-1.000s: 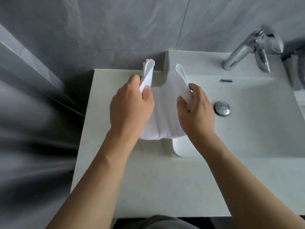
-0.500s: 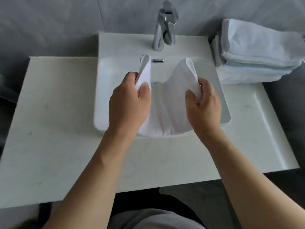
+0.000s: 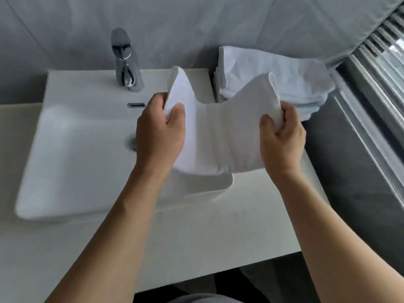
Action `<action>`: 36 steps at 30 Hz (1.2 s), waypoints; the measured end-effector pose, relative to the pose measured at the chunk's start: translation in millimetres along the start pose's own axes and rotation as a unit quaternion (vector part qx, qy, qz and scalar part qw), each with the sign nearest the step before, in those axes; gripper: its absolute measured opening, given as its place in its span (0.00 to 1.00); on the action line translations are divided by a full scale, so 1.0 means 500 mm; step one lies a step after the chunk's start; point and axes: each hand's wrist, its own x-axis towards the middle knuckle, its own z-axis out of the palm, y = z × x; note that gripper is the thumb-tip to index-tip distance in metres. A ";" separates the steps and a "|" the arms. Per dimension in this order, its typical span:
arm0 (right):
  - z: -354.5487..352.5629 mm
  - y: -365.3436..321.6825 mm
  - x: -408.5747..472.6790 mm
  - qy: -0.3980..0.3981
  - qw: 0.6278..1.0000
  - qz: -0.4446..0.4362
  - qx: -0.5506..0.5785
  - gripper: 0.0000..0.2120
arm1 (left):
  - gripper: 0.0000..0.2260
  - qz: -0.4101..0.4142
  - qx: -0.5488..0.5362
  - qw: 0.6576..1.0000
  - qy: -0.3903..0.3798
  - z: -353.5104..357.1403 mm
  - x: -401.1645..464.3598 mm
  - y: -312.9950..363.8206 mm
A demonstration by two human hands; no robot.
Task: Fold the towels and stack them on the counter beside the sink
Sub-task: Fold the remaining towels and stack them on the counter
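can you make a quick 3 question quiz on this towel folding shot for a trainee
1. True or false: the white towel is lying flat on the counter.
2. Multiple choice: the stack of folded towels sits (a) inside the sink, (b) on the counter to the right of the sink, against the wall, (c) on the floor.
3. Short answer: which hands grip the white towel?

Key
1. False: it is held up over the right part of the sink, sagging between the hands.
2. b
3. Both: the left hand and the right hand, each pinching an upper corner.
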 end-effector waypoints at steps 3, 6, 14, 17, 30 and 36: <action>-0.041 0.068 0.103 0.012 1.000 -0.005 0.020 0.11 | 0.05 -0.027 -0.048 0.997 0.049 0.089 0.014 0.039; -0.071 0.124 0.195 0.029 0.999 0.013 0.024 0.11 | 0.07 -0.035 -0.094 0.992 0.079 0.165 0.030 0.073; -0.083 0.206 0.392 0.067 0.997 0.040 0.012 0.12 | 0.10 -0.062 -0.153 0.983 0.085 0.295 0.122 0.152; -0.079 0.227 0.452 0.069 0.996 0.049 -0.004 0.14 | 0.05 -0.079 -0.146 0.982 0.088 0.336 0.164 0.155; -0.005 0.332 0.604 0.003 0.988 0.095 -0.119 0.16 | 0.12 -0.079 -0.011 0.994 0.072 0.480 0.300 0.078; 0.015 0.373 0.608 -0.022 0.979 0.107 -0.171 0.17 | 0.16 -0.099 0.071 0.992 0.046 0.505 0.324 0.032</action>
